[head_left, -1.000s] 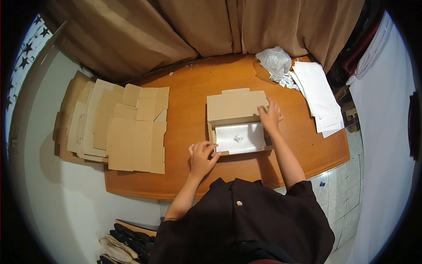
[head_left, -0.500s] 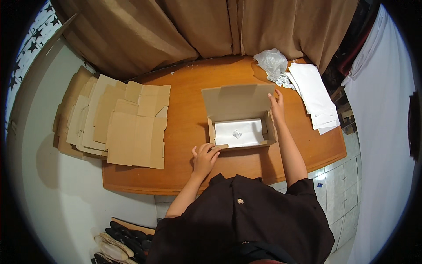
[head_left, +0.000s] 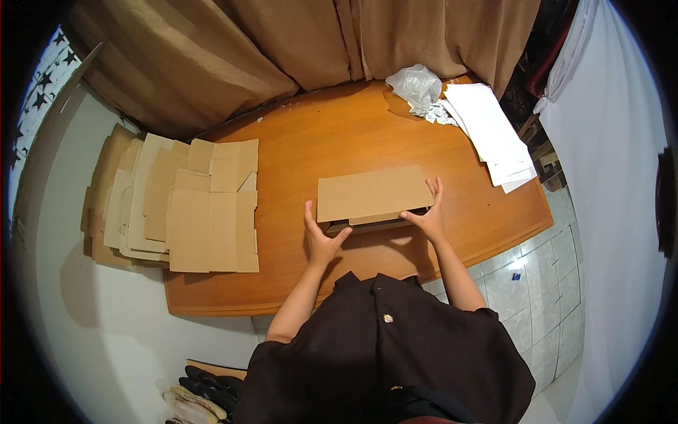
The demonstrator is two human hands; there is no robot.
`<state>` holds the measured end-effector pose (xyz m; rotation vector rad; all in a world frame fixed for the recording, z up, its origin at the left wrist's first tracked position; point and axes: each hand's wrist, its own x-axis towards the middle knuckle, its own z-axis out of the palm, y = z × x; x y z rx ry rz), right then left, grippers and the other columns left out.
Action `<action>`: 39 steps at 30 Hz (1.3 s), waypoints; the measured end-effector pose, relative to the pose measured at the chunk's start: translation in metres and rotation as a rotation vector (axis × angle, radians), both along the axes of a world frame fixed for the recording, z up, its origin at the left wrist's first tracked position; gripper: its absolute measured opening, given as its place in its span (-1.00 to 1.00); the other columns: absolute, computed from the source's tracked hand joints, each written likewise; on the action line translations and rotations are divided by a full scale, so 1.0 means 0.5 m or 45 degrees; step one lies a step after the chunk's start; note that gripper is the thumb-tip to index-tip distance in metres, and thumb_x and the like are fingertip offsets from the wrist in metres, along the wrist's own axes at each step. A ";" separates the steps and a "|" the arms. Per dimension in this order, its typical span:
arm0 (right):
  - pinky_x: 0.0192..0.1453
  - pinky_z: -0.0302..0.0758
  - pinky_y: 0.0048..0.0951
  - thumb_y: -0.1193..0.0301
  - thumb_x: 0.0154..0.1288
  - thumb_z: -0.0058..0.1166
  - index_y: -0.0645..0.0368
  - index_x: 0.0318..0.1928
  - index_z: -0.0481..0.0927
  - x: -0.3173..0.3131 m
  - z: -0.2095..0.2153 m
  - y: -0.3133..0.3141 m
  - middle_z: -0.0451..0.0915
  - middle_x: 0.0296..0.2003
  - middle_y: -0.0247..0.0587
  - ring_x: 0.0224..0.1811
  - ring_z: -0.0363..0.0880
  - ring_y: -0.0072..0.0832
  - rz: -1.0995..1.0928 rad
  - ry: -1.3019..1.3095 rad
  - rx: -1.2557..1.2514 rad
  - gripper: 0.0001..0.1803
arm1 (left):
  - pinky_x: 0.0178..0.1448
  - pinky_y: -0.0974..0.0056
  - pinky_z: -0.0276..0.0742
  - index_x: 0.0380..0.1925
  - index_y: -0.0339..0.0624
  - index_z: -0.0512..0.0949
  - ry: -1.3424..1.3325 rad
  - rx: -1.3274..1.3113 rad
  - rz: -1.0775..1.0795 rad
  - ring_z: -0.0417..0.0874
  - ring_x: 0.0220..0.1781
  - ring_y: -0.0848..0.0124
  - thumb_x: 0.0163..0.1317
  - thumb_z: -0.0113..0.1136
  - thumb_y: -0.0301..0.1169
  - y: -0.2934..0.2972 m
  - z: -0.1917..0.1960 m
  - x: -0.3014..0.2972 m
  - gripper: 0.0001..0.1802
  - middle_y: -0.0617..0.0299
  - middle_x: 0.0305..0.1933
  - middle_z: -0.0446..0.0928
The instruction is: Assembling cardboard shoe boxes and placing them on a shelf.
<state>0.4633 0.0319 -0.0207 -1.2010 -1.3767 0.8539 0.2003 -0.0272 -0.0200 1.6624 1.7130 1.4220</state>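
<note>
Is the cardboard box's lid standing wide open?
No, the lid lies nearly flat over the cardboard box, with both hands at its front corners.

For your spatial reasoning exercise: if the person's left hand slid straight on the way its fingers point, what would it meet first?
Nothing new: the left hand already touches the cardboard box at its left end.

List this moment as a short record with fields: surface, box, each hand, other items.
surface: round wooden table
box: cardboard box, lid down, front flap not yet tucked
left hand: left hand at the box's left front corner
right hand: right hand at its right front corner
left side: stack of flat cardboard blanks
far right: white paper sheets, crumpled plastic bag
</note>
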 end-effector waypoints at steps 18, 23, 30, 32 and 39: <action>0.23 0.31 -0.24 0.26 -0.15 0.42 0.21 0.00 0.50 0.001 -0.042 -0.049 0.21 0.24 0.17 0.26 0.25 -0.03 -0.189 -0.516 0.129 -0.35 | 0.24 0.08 0.31 -0.08 -0.12 0.52 0.137 -0.069 0.046 0.26 0.30 0.03 -0.06 0.40 -0.14 0.023 -0.057 0.019 -0.46 0.00 0.31 0.16; 0.22 0.33 -0.24 0.25 -0.11 0.39 0.18 0.02 0.50 0.008 -0.056 -0.070 0.22 0.24 0.16 0.24 0.27 -0.02 -0.152 -0.624 0.222 -0.37 | 0.36 -0.09 0.05 -0.06 -0.07 0.54 0.309 -0.010 0.039 0.18 0.35 0.06 -0.08 0.39 -0.07 0.007 -0.079 0.003 -0.44 0.00 0.30 0.20; 0.13 0.39 -0.24 0.28 -0.08 0.34 0.21 -0.03 0.51 -0.001 -0.069 -0.106 0.37 0.12 0.15 0.14 0.39 -0.04 -0.113 -0.745 0.348 -0.45 | 0.37 -0.24 -0.18 -0.07 0.07 0.58 0.651 -0.085 0.011 0.15 0.37 0.06 0.04 0.29 -0.11 -0.001 -0.077 -0.054 -0.57 0.06 0.23 0.31; 0.03 0.44 -0.24 0.34 -0.06 0.31 0.24 -0.09 0.51 -0.020 -0.060 -0.123 0.49 -0.02 0.10 0.00 0.47 -0.09 -0.019 -0.694 0.442 -0.52 | 0.37 -0.24 -0.17 -0.08 0.08 0.59 0.706 -0.078 0.039 0.15 0.37 0.06 0.10 0.24 -0.15 -0.007 -0.082 -0.087 -0.63 0.07 0.21 0.33; 0.12 0.33 -0.21 0.40 0.12 0.07 0.30 0.10 0.34 -0.069 -0.070 -0.130 0.51 -0.13 0.06 -0.08 0.47 -0.10 0.251 -0.311 0.274 -0.49 | 0.38 0.08 0.04 0.21 -0.22 0.23 0.224 -0.120 0.333 0.10 0.37 0.02 0.27 0.00 -0.28 -0.048 -0.062 -0.114 -0.47 -0.09 0.33 0.09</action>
